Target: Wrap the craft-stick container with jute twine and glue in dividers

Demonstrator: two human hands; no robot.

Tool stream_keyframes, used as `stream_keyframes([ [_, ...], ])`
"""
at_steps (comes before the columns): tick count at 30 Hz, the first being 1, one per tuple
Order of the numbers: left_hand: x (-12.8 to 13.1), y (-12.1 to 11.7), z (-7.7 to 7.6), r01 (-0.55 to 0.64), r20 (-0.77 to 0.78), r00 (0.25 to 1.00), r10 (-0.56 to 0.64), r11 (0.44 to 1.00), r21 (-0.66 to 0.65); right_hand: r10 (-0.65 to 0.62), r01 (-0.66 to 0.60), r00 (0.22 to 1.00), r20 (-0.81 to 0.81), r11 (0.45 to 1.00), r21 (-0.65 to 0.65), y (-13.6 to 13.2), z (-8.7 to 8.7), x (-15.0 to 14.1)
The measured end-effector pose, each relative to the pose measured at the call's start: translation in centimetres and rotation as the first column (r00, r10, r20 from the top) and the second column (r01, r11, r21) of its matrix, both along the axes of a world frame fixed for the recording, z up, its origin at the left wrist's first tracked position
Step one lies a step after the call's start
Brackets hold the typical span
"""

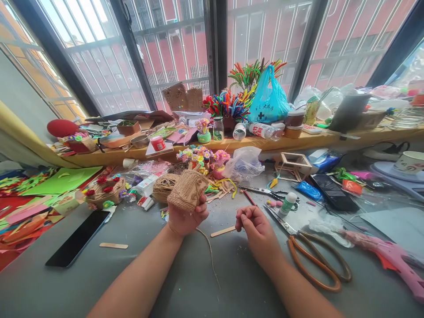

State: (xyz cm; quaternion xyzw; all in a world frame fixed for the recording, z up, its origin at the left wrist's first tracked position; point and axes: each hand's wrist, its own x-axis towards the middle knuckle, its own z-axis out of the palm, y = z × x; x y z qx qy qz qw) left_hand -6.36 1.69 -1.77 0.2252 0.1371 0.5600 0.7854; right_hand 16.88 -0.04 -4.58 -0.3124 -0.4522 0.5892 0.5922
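My left hand (187,218) is raised above the table and closed around a small twine-wrapped pot (188,190), which is tilted and has coiled twine decoration on its side. From below the pot a loose strand of twine (209,247) trails down over the table. To the right, my right hand (255,225) is closed in a pinch, thumb against fingers; anything between the fingertips is too small to make out. A wooden craft stick (222,232) lies just left of these fingers. Behind the pot sits a ball of twine (164,187).
Large scissors (314,263) lie right of my right hand, beside a glue stick (289,203) and a pink hot glue gun (387,254). A phone (77,238) and another craft stick (113,245) are at left. Pipe cleaners (228,106) and a blue bag (270,99) stand on the sill.
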Motion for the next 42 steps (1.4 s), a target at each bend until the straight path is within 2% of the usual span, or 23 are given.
stream_keyframes([
  [5, 0.0, 0.0, 0.1, 0.008, -0.072, 0.997, -0.005, 0.999, 0.038, -0.004, 0.004, 1.0, 0.014, 1.0, -0.01, -0.2, 0.4, -0.1],
  [7, 0.4, 0.0, 0.0, -0.021, -0.186, 0.982, 0.036, 0.996, 0.085, -0.002, 0.003, 1.0, 0.026, 1.0, -0.014, -0.3, 0.6, -0.1],
  [8, 0.8, 0.0, 0.0, -0.07, -0.277, 0.956, 0.102, 0.99, 0.123, -0.011, 0.012, 0.999, 0.037, 1.0, -0.011, -0.3, 0.7, 0.0],
  [9, 1.2, 0.0, -0.1, -0.138, -0.382, 0.903, 0.198, 0.974, 0.177, -0.028, 0.028, 0.998, 0.05, 1.0, -0.004, -0.4, 0.9, 0.0],
  [10, 1.8, 0.0, -0.2, -0.212, -0.486, 0.816, 0.312, 0.944, 0.251, -0.05, 0.05, 0.997, 0.064, 0.999, 0.006, -0.3, 1.0, 0.1],
  [12, 2.8, -0.1, -0.4, -0.298, -0.633, 0.577, 0.516, 0.854, 0.426, -0.095, 0.093, 0.991, 0.09, 0.995, 0.026, -0.2, 1.1, 0.4],
  [13, 3.3, -0.2, -0.5, -0.288, -0.681, 0.464, 0.566, 0.823, 0.489, -0.111, 0.108, 0.989, 0.099, 0.994, 0.032, -0.1, 1.1, 0.5],
  [15, 4.0, -0.3, -0.8, -0.217, -0.749, 0.32, 0.58, 0.815, 0.538, -0.123, 0.119, 0.986, 0.109, 0.992, 0.04, 0.1, 1.0, 0.7],
  [17, 4.3, -0.3, -1.2, -0.165, -0.791, 0.274, 0.548, 0.837, 0.522, -0.121, 0.115, 0.985, 0.121, 0.992, 0.055, 0.1, 0.9, 0.8],
  [20, 4.2, -0.2, -1.5, -0.146, -0.818, 0.28, 0.502, 0.865, 0.48, -0.104, 0.091, 0.983, 0.15, 0.992, 0.091, 0.0, 0.9, 0.9],
  [22, 3.9, -0.2, -1.2, -0.164, -0.812, 0.289, 0.508, 0.862, 0.48, -0.108, 0.079, 0.975, 0.193, 0.985, 0.15, -0.2, 0.9, 1.1],
  [23, 3.6, -0.3, -0.8, -0.187, -0.791, 0.288, 0.54, 0.842, 0.507, -0.119, 0.07, 0.965, 0.233, 0.975, 0.209, -0.3, 1.0, 1.2],
  [25, 3.1, -0.8, 0.5, -0.26, -0.708, 0.258, 0.657, 0.754, 0.604, -0.142, 0.008, 0.932, 0.334, 0.928, 0.373, -0.6, 1.0, 1.3],
  [27, 2.5, -1.8, 2.3, -0.297, -0.628, 0.205, 0.751, 0.659, 0.691, -0.157, -0.104, 0.892, 0.424, 0.841, 0.531, -0.9, 0.8, 1.2],
  [28, 2.2, -2.4, 3.3, -0.274, -0.629, 0.197, 0.752, 0.658, 0.702, -0.162, -0.154, 0.877, 0.451, 0.796, 0.586, -1.0, 0.7, 1.1],
  [29, 1.9, -3.0, 4.1, -0.213, -0.649, 0.232, 0.725, 0.689, 0.693, -0.172, -0.193, 0.865, 0.471, 0.753, 0.629, -1.2, 0.7, 1.0],
  [31, 1.6, -4.3, 5.2, 0.036, -0.742, 0.347, 0.573, 0.783, 0.621, -0.208, -0.242, 0.837, 0.506, 0.688, 0.684, -1.6, 0.6, 0.7],
  [32, 1.4, -4.8, 5.4, 0.166, -0.78, 0.371, 0.503, 0.791, 0.589, -0.225, -0.261, 0.822, 0.523, 0.668, 0.697, -1.7, 0.7, 0.6],
  [34, 1.2, -5.6, 5.3, 0.291, -0.813, 0.366, 0.453, 0.774, 0.562, -0.237, -0.302, 0.796, 0.557, 0.642, 0.705, -1.9, 1.1, 0.6],
  [36, 1.1, -5.9, 4.6, 0.283, -0.819, 0.366, 0.442, 0.786, 0.55, -0.229, -0.334, 0.784, 0.577, 0.629, 0.702, -2.1, 1.6, 0.6],
  [38, 1.0, -6.0, 3.8, 0.231, -0.831, 0.394, 0.392, 0.833, 0.502, -0.221, -0.347, 0.785, 0.579, 0.619, 0.705, -2.2, 1.9, 0.7],
  [42, 0.8, -5.6, 3.0, 0.226, -0.836, 0.529, 0.145, 0.926, 0.304, -0.245, -0.329, 0.801, 0.546, 0.582, 0.744, -2.4, 2.0, 0.6],
])
